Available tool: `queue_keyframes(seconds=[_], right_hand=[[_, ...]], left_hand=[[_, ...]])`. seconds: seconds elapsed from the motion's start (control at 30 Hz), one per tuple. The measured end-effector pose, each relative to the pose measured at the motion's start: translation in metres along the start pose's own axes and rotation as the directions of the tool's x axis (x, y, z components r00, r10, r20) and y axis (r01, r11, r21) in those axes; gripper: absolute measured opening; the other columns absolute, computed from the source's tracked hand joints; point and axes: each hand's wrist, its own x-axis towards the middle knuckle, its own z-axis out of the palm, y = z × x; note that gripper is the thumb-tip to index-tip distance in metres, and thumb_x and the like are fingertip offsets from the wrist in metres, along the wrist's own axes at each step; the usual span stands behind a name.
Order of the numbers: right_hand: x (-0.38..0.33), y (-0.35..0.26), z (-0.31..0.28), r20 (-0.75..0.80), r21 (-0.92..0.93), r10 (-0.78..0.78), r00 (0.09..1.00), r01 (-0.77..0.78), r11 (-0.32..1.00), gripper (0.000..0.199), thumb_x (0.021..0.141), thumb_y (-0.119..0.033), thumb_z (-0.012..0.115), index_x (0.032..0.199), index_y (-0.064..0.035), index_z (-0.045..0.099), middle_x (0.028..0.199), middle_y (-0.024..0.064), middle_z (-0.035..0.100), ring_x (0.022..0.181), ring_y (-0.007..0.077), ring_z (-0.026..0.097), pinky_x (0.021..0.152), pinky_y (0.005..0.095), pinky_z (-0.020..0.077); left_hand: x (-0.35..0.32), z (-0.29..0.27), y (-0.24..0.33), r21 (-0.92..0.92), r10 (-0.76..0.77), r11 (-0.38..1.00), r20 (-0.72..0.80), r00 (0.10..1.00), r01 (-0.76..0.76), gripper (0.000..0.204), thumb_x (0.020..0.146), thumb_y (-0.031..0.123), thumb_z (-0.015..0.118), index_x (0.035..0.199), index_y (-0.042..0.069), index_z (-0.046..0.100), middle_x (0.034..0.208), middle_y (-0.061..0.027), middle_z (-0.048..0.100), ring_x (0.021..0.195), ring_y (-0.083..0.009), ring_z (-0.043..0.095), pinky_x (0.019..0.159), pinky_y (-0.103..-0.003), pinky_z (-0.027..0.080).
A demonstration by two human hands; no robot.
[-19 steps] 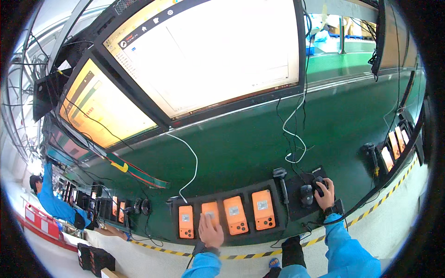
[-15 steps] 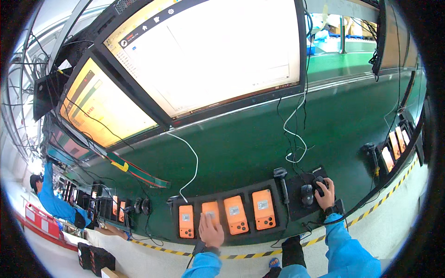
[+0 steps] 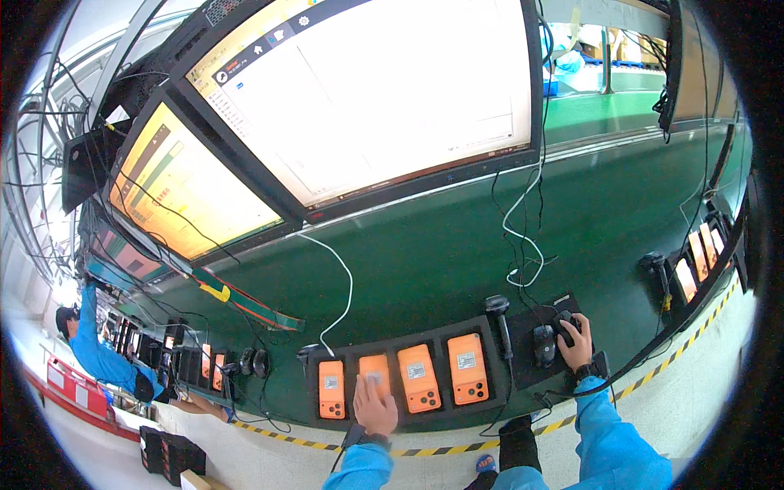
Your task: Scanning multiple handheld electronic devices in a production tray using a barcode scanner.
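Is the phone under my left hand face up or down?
Face down: the phone shows its orange back; the left hand covers its lower end.

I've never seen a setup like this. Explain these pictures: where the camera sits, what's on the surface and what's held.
No robot here: it's bare-handed work, seen by a downward-looking fisheye camera worn on the worker's head, so straight edges bend. On the green table, a dark tray holds four orange phones, backs up. The left hand lies over the second phone from the left, not wrapped around it. The right hand is curled over a black mouse.
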Motion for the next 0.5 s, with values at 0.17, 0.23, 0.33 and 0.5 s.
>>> queue_keyframes(seconds=[0.17,0.23,0.33,0.5], right_hand=[[-0.0006,-0.0004,0.0001,-0.004,-0.003,-0.004,1.0,0.004,1.0,0.045,0.075,-0.009,0.076,0.12,-0.0119,0.069,0.131,0.0167,0.053,0.123,0.0392,0.053,0.103,0.0465,0.0469],[-0.0003,-0.0002,-0.0006,0.002,0.002,-0.009,1.0,0.009,1.0,0.045,0.075,-0.01,0.076,0.12,-0.0115,0.069,0.132,0.0166,0.053,0.124,0.039,0.053,0.103,0.0465,0.0466],[0.0,0.0003,-0.0011,0.008,0.004,-0.02,1.0,0.02,1.0,0.045,0.076,-0.01,0.076,0.12,-0.011,0.069,0.132,0.0171,0.052,0.124,0.0392,0.052,0.103,0.0467,0.0462],[-0.0017,0.0028,0.0017,-0.024,-0.016,-0.036,0.999,0.036,0.999,0.044,0.077,-0.011,0.076,0.12,-0.0114,0.069,0.133,0.0178,0.052,0.123,0.04,0.052,0.103,0.0471,0.0458]], left_hand=[[0.0002,-0.0018,0.001,0.006,0.021,1.0,-0.011,1.0,-0.021,0.06,0.089,0.026,0.06,0.142,0.002,0.049,0.152,-0.0259,0.042,0.136,-0.0438,0.045,0.112,-0.052,0.036],[0.0001,-0.0023,0.0017,0.006,0.02,1.0,-0.009,1.0,-0.02,0.06,0.089,0.026,0.06,0.143,0.002,0.048,0.152,-0.0259,0.042,0.136,-0.0439,0.045,0.112,-0.052,0.036],[0.0002,-0.0029,0.0017,0.016,0.033,0.999,-0.013,0.999,-0.032,0.06,0.089,0.026,0.06,0.143,0.001,0.048,0.152,-0.0261,0.042,0.136,-0.0441,0.045,0.112,-0.052,0.036],[0.0,-0.0038,0.0009,0.006,0.0,1.0,0.033,0.999,-0.001,0.058,0.093,0.027,0.057,0.145,0.001,0.047,0.155,-0.0245,0.039,0.14,-0.0413,0.041,0.115,-0.05,0.033]])
